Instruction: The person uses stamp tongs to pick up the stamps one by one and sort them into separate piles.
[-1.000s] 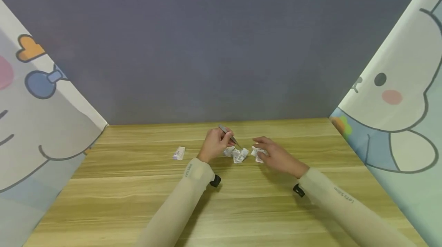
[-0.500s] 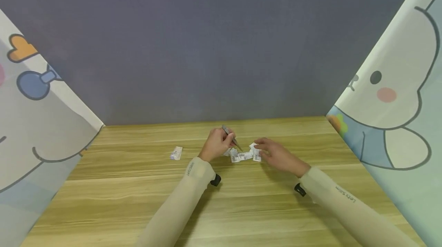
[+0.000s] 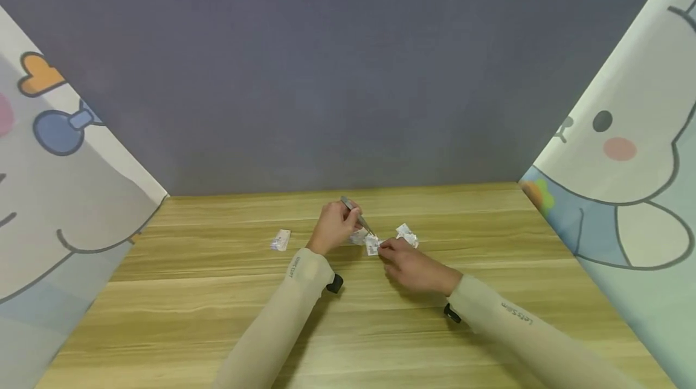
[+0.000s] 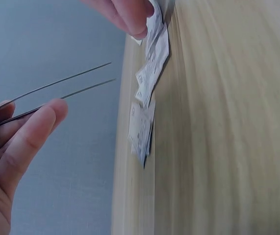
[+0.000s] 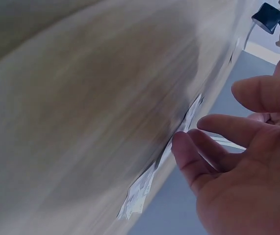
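Note:
My left hand (image 3: 333,227) pinches a pair of slim metal tweezers (image 3: 356,215), tips down toward a small white printed packet (image 3: 372,245). In the left wrist view the prongs of the tweezers (image 4: 63,96) stand apart with nothing between them. My right hand (image 3: 417,266) lies low at the right side of that packet, fingertips at its edge and hiding part of it. In the right wrist view the right hand's fingers (image 5: 191,159) are loosely bent, and nothing shows gripped in them. More packets lie near the left hand (image 3: 357,237) and beyond the right hand (image 3: 406,234).
A single white packet (image 3: 280,240) lies apart on the left of the wooden table (image 3: 190,304). A dark grey panel (image 3: 342,75) rises behind the table, with cartoon-printed panels (image 3: 631,196) at both sides. Black straps (image 3: 335,283) sit at the wrists.
My right hand has moved left and nearer, onto the middle packets, uncovering the packets at the right. The tweezers have shifted slightly left in my left hand.

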Demonstrator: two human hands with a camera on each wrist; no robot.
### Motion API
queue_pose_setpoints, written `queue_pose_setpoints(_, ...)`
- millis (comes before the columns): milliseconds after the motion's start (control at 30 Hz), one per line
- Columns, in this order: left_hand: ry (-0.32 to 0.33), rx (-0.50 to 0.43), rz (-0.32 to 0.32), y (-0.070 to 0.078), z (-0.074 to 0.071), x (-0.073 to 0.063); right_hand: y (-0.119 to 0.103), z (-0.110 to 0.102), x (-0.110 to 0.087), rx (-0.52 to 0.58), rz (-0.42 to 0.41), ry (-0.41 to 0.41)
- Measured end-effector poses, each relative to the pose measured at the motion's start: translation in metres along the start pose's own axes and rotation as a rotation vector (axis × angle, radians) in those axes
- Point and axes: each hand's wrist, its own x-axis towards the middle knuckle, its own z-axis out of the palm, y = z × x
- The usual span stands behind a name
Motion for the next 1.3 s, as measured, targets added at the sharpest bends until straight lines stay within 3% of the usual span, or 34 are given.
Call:
queue_pose_setpoints(167,0.010,0.006,0.000,0.0000,-0.0020,-0.0003,-0.0001,0.0030,-0.0010,-0.015,0.014,0.014)
queue_pose_setpoints(400,0.018,0.002,0.005,-0.0002,-0.0030,0.0000,-0.0014,0.0062,-0.0019,0.013,0.035,-0.036)
queue_pose_setpoints(833,-0.032,0.062,-0.077,-0.0045,0.0039,-0.0008,-0.0006,0.0031,-0.0023,0.051,0.004,-0.081)
queue_pose_setpoints(1300,-0.058,-0.075,-0.134,-0.0078,0.0036,0.0009,-0.0006,0.0019,-0.0003,0.033,-0.002,-0.120)
